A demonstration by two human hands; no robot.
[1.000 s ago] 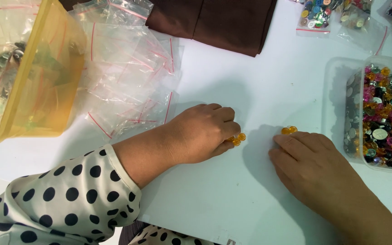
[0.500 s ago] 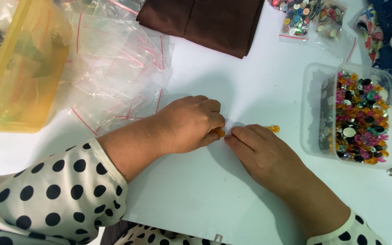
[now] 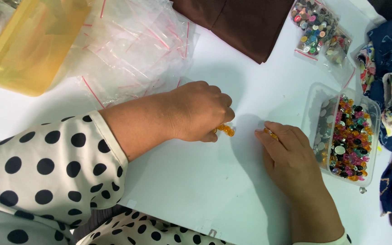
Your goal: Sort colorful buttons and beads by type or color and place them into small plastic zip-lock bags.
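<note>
Small amber beads [image 3: 225, 129] pinched in left hand [image 3: 196, 111]; right hand [image 3: 286, 152] pinching another [image 3: 270, 133]

Bright, even light — soft shadows.

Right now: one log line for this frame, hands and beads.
left hand: on orange beads | right hand: on orange bead | clear bead box: right | white table

Glossy amber plastic beads [image 3: 225, 129] lie on the smooth white table [image 3: 196, 190] beside crinkly clear plastic bags [image 3: 132, 50].
</note>
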